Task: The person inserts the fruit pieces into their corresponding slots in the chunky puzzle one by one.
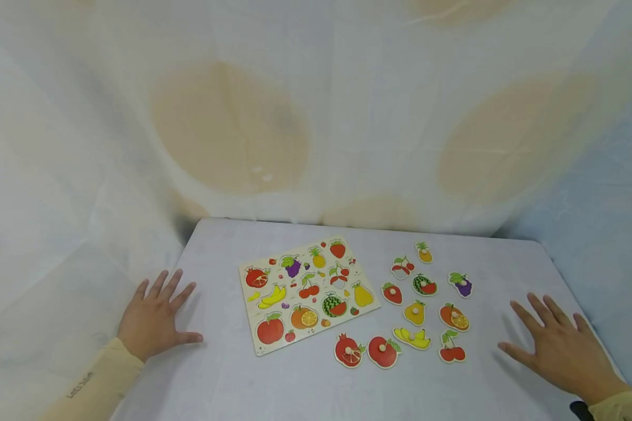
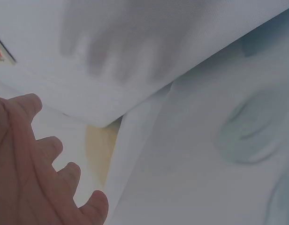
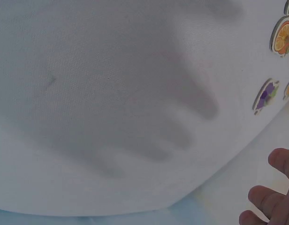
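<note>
The bench (image 1: 232,386), draped in pale cloth, filled the lower half of the head view, and on it, just left of centre, lay the puzzle board (image 1: 304,294), its long axis running from the lower left up toward the upper right of the frame. To the right of the board, apart from it, the loose fruit pieces (image 1: 415,313) were scattered in a loose cluster (each with a small peg), the pomegranate piece (image 1: 349,351) lowest and nearest the board's lower edge.

The left hand (image 1: 155,318) rested flat at the lower left of the frame, fingers spread and straight, holding nothing, with a bare strip of bench between it and the board. The right hand (image 1: 560,348) lay at the lower right, likewise splayed and empty, with the cherry piece (image 1: 451,349) and the orange piece (image 1: 454,317) the closest things to it. So the scattered pieces lay nearer the right hand, and the board nearer the left.
</note>
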Available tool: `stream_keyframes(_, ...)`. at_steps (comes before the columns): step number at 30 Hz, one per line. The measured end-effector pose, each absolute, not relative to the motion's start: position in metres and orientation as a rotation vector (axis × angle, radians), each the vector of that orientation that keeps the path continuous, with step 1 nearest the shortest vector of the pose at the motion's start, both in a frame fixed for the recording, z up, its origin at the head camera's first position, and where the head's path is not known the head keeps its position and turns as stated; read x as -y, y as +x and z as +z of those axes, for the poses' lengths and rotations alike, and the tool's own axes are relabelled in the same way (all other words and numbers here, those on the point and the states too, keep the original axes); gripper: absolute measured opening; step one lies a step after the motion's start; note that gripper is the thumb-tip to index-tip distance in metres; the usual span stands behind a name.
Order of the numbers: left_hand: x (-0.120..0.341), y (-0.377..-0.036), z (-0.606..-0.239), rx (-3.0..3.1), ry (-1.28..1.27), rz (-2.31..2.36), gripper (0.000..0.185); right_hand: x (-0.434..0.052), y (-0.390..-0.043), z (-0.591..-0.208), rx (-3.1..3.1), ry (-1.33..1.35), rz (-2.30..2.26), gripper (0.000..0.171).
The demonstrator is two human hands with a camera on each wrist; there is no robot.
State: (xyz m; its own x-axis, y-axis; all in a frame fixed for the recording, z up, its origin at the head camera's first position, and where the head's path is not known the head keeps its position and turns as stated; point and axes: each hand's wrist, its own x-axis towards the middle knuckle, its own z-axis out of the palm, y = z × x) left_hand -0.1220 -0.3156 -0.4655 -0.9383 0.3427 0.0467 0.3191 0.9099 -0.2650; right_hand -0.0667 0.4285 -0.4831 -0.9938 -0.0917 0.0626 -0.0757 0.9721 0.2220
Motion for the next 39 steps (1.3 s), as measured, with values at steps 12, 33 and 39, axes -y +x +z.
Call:
stream_keyframes(12,0.310,-0.116,-0.465,2.993,-0.526,0.344,0.111,-0.429,-0.062,-0.482,3.091,0.123,-0.309,0.101)
stream_keyframes(33,0.213,-0.108,-0.504,3.206,-0.471,-0.104,0.112,-0.321,-0.115,-0.471,3.148,0.379,0.093,0.068)
stream_keyframes(39,0.206,-0.109,-0.512,3.261,-0.411,-0.185,0.113,-0.305,-0.126,-0.477,3.197,0.387,0.193,0.062)
